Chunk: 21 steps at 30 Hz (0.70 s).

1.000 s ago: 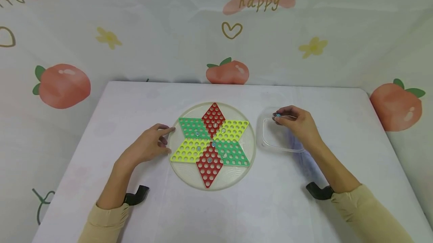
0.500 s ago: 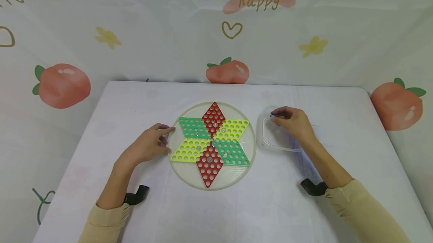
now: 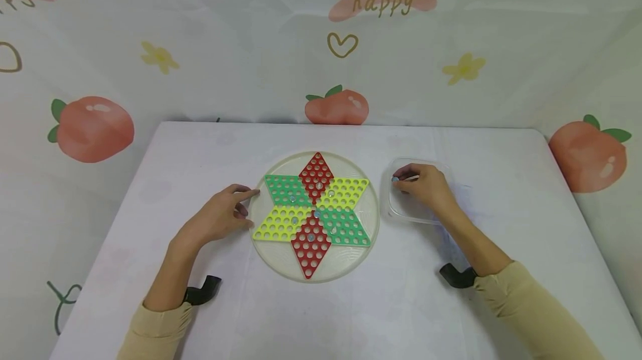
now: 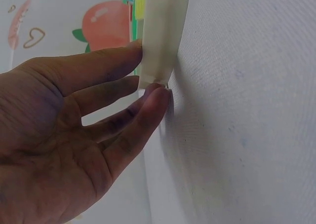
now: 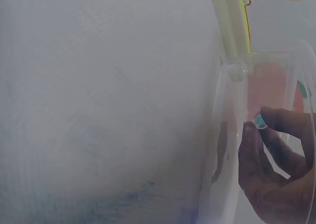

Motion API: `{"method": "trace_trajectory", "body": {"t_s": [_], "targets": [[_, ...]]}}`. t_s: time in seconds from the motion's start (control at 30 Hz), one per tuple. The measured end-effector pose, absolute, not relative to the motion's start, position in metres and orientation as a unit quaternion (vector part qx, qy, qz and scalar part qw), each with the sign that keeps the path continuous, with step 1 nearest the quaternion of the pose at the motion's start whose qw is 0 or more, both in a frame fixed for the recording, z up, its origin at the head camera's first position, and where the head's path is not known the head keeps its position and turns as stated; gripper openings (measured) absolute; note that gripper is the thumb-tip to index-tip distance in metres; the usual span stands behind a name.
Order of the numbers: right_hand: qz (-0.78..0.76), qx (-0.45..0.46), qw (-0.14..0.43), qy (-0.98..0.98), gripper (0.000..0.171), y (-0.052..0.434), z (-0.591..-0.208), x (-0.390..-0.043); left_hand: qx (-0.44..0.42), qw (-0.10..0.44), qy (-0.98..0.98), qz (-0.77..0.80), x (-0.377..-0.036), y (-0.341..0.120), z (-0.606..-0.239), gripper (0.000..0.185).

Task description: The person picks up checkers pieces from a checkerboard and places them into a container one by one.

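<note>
A round Chinese checkers board (image 3: 271, 262) with a red, green and yellow star of holes lies on the table, several glass marbles (image 3: 311, 238) sitting in it near the centre. At its left rim rests my left hand (image 3: 220, 216), fingers extended; the left wrist view has the fingertips touching the board's side wall (image 4: 165, 31). My right hand (image 3: 426, 184) is over a clear plastic box (image 3: 401, 216) to the right of the board. Between its thumb and fingertips it pinches a clear-and-blue marble (image 5: 260, 121), seen through the box wall in the right wrist view.
The white-covered table (image 3: 321, 321) ends at a back edge against a patterned cloth backdrop (image 3: 251, 42). A narrow strip of table separates the box from the board. Black wrist mounts (image 3: 203, 290) jut from both sleeves.
My right hand, pinching the marble, has shifted left and slightly nearer within the box area. The left hand and the board have stayed in place.
</note>
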State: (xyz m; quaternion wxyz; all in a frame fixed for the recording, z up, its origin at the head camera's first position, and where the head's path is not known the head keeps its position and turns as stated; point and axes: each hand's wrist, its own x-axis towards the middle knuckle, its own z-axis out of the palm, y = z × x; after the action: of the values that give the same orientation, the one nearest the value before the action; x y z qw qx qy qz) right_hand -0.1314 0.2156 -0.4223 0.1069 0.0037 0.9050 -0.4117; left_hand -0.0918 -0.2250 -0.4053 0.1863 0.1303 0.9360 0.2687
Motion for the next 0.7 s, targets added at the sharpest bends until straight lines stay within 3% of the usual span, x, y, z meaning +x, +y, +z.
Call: {"method": "trace_trajectory", "body": {"t_s": [0.7], "targets": [[-0.380,0.000,0.121,0.917,0.020,0.2105,-0.4252,-0.1323,0.130,0.177,0.937,0.272,-0.0910,-0.2247,-0.4069,0.068]]}}
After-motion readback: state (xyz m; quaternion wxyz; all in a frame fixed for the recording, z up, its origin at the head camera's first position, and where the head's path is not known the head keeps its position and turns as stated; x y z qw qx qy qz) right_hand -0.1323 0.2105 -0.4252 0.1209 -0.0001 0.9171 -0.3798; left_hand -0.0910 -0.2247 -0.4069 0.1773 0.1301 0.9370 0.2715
